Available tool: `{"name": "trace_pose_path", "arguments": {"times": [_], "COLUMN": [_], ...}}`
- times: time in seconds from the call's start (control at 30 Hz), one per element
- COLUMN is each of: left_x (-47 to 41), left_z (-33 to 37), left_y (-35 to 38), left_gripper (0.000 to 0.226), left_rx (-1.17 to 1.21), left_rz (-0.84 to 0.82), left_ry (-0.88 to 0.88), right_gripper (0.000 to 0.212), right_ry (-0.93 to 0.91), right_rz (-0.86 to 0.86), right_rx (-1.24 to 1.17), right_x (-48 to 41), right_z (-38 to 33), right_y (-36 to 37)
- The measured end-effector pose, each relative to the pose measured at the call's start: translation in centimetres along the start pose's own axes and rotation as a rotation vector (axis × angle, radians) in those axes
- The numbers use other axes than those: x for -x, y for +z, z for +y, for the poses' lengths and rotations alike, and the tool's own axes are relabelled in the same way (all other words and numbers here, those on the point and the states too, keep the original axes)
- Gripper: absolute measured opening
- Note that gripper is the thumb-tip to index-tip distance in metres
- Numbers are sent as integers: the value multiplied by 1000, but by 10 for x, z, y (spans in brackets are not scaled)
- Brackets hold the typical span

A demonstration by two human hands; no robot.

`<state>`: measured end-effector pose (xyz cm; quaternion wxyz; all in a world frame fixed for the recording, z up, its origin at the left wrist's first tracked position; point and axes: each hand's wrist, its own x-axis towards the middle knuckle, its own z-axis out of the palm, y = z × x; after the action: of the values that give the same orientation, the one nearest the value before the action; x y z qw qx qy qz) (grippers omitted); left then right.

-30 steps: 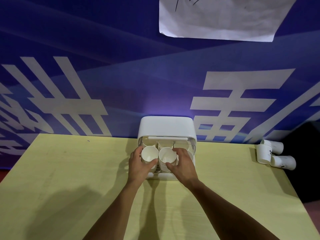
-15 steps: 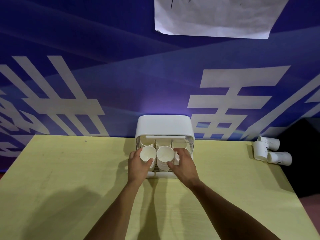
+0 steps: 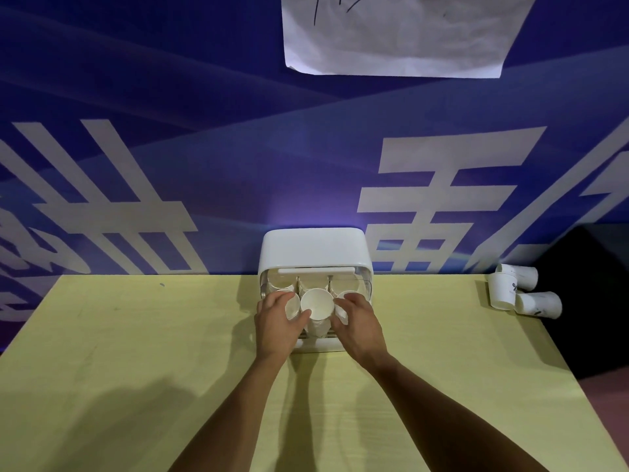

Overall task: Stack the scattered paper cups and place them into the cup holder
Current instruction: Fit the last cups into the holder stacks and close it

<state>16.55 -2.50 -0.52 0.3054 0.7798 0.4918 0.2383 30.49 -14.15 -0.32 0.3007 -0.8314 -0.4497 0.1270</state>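
A: Where are the hands?

B: Both are at the front of the white cup holder (image 3: 313,248). The box sits on the yellow table (image 3: 136,352), and its open front faces the person.

A: What is the left hand (image 3: 277,327) doing?

B: Its fingers bend over the top of the left cup (image 3: 292,307) and its thumb comes up from below. So it grips that cup. The thumb tip also touches the rim of the middle stack (image 3: 316,304).

A: And the right hand (image 3: 359,323)?

B: It does the same on its side. Its fingers curl over the right cup (image 3: 341,306) and pinch it against the thumb. Most of that cup hides under the fingers.

A: Where is the middle stack?

B: Right between the two hands, in the front row of the holder. Its round mouth is open to us. You can see more cups tucked under it.

A: Is there anything past the fingers?

B: Yes. More cups (image 3: 343,284) stand in the back row, deeper in the box, under its white top.

A: Are any cups still out?

B: Three loose cups (image 3: 502,294) lie far off past the right hand, at the back corner of the table. They touch each other. Two lie on their sides.

A: What is behind it all?

B: A blue wall banner (image 3: 170,131) with big white signs. A white paper sheet (image 3: 391,35) hangs high above the hands.
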Motion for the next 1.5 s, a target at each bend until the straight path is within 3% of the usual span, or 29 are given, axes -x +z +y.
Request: {"name": "trace_pose_path", "arguments": {"times": [0.3, 0.57, 1.07, 1.5], "left_x": [-2, 2, 20, 25], "left_z": [14, 55, 174, 238], "left_y": [0, 23, 142, 256], "left_gripper": [45, 32, 34, 47], "left_rx": [51, 185, 203, 73], "left_rz": [-66, -180, -504, -690], "left_ry": [38, 37, 188, 88], "right_gripper": [43, 45, 48, 53], "right_ry": [4, 152, 436, 649], "right_rz": [-2, 59, 182, 224], "right_rx": [-35, -78, -63, -150], "right_x": [-2, 7, 38, 46], "right_z": [2, 33, 153, 262], "right_y": [-6, -44, -150, -211]}}
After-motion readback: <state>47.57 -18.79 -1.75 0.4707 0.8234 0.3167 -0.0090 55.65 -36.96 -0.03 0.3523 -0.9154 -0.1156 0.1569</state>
